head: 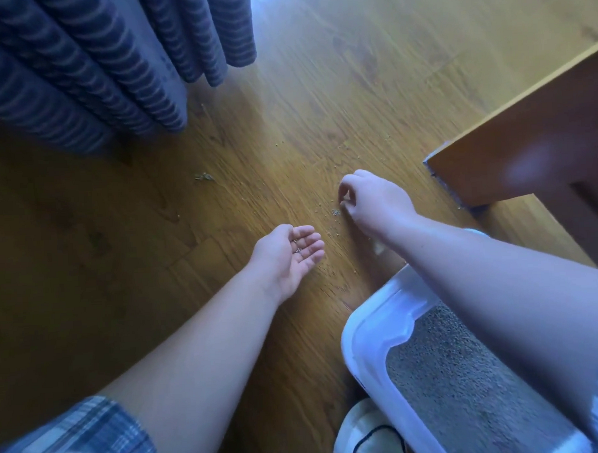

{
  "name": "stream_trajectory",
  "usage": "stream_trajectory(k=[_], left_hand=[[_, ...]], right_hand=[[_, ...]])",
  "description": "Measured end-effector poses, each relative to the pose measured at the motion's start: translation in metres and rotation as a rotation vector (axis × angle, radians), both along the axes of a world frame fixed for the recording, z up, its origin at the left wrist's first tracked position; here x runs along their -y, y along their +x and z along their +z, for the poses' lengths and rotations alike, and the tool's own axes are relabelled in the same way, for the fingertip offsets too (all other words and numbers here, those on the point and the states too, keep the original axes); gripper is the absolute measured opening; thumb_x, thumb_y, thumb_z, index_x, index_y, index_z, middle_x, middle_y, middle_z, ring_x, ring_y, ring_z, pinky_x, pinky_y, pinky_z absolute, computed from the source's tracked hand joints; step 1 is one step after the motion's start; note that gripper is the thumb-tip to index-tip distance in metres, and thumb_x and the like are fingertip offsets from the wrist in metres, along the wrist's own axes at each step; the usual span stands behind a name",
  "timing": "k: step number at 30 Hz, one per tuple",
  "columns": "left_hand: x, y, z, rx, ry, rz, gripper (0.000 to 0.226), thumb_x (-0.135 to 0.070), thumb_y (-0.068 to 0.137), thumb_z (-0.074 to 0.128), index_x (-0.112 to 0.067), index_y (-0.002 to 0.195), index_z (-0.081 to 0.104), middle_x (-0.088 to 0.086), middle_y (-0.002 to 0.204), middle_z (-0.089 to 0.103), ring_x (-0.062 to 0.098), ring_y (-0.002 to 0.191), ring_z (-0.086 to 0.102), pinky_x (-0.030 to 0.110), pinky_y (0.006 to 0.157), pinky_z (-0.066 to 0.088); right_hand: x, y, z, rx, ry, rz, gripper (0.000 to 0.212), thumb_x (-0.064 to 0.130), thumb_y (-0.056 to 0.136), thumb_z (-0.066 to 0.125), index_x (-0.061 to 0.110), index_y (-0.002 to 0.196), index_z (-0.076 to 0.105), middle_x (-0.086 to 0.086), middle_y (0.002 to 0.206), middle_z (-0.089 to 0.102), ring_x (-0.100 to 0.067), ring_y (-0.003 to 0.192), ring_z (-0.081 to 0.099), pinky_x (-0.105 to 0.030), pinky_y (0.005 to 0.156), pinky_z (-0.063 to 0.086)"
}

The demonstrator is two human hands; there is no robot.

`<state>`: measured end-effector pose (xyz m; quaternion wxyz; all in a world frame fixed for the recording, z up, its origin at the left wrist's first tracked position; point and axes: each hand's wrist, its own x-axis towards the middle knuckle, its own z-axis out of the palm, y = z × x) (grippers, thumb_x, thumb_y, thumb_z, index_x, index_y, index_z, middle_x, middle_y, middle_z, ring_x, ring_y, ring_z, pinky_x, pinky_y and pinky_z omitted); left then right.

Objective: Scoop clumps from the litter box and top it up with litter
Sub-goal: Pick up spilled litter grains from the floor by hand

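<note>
Beside the litter box [361, 329], left hand [285, 259] cups grains [298, 250] palm-up.

White-rimmed litter box [370, 329], grey litter [451, 373] inside, stray granules [335, 212] scattered just beyond.

A blue-grey striped curtain [78, 71] hangs in heavy folds at upper left, its hem just above a honey-coloured wood-plank floor [319, 88] washed by pale daylight from the top of the frame. At right, a brown wooden furniture panel [527, 141] stands on the floor, its near lower corner dark and worn. At the bottom edge lies a white object [361, 432], what it is unclear, crossed by a thin black cord [381, 427].
</note>
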<state>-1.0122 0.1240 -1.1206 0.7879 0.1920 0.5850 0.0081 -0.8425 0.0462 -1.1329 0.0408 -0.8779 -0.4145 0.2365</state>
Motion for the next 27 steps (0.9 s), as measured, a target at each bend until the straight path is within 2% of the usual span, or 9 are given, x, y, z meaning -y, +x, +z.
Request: stream_trajectory(k=[8,13,15,17,20,22,25,27], left_hand=[[-0.004,-0.004,0.008,-0.029,0.030,0.000,0.035,-0.019,0.103,0.035,0.000,0.110,0.064,0.018,0.106,0.067,0.027,0.097,0.068,0.036,0.080,0.060],[-0.002,-0.006,0.011,-0.042,0.037,-0.009,0.035,-0.020,0.104,0.035,-0.001,0.113,0.064,0.018,0.110,0.067,0.027,0.100,0.068,0.039,0.088,0.059],[-0.002,-0.006,0.010,-0.032,0.020,-0.001,0.036,-0.020,0.104,0.034,0.000,0.113,0.064,0.019,0.111,0.068,0.027,0.100,0.068,0.038,0.086,0.059],[-0.003,-0.006,0.010,-0.010,-0.026,0.017,0.038,-0.020,0.104,0.033,0.002,0.112,0.063,0.020,0.112,0.067,0.029,0.100,0.068,0.038,0.082,0.059],[-0.004,-0.005,0.009,0.038,-0.079,0.058,0.037,-0.019,0.104,0.032,0.003,0.112,0.059,0.021,0.108,0.065,0.029,0.096,0.066,0.039,0.080,0.058],[-0.006,-0.004,0.009,0.048,-0.067,0.095,0.035,-0.018,0.103,0.033,0.003,0.107,0.060,0.018,0.099,0.064,0.028,0.090,0.065,0.039,0.082,0.057],[-0.009,-0.006,0.008,0.007,-0.007,0.108,0.034,-0.017,0.102,0.035,0.001,0.107,0.063,0.016,0.099,0.064,0.025,0.088,0.064,0.036,0.080,0.058],[-0.009,-0.008,0.007,-0.030,0.017,0.073,0.034,-0.018,0.102,0.036,-0.001,0.109,0.064,0.016,0.103,0.064,0.025,0.092,0.065,0.034,0.080,0.058]], right_hand=[[-0.003,-0.004,-0.004,0.096,-0.015,0.051,0.011,0.022,0.098,0.047,0.021,0.094,0.057,0.003,0.096,0.053,-0.026,0.079,0.057,-0.034,0.060,0.041],[-0.003,-0.008,-0.003,0.080,-0.115,0.061,0.011,0.030,0.096,0.049,0.020,0.092,0.051,0.002,0.094,0.050,-0.026,0.082,0.056,-0.033,0.064,0.038],[-0.006,-0.011,0.003,0.005,-0.084,0.018,0.008,0.031,0.091,0.052,0.024,0.087,0.052,0.005,0.092,0.054,-0.023,0.082,0.057,-0.033,0.067,0.042],[-0.009,-0.021,0.013,-0.165,0.038,0.015,0.005,0.027,0.086,0.054,0.027,0.081,0.054,0.009,0.083,0.057,-0.018,0.077,0.056,-0.032,0.068,0.046],[-0.009,-0.041,0.032,-0.389,0.117,0.210,0.010,0.020,0.085,0.058,0.028,0.081,0.062,0.013,0.078,0.059,-0.010,0.077,0.057,-0.028,0.070,0.048],[-0.008,-0.037,0.028,-0.357,0.146,0.249,0.015,0.016,0.086,0.056,0.026,0.086,0.069,0.013,0.084,0.061,-0.010,0.082,0.058,-0.029,0.074,0.049],[-0.013,-0.014,0.009,-0.191,0.131,0.062,0.015,0.020,0.091,0.054,0.025,0.093,0.067,0.011,0.092,0.057,-0.016,0.091,0.060,-0.034,0.082,0.049],[-0.016,-0.009,0.000,-0.135,0.091,0.017,0.009,0.026,0.093,0.055,0.029,0.096,0.063,0.012,0.096,0.053,-0.018,0.092,0.060,-0.036,0.082,0.050]])
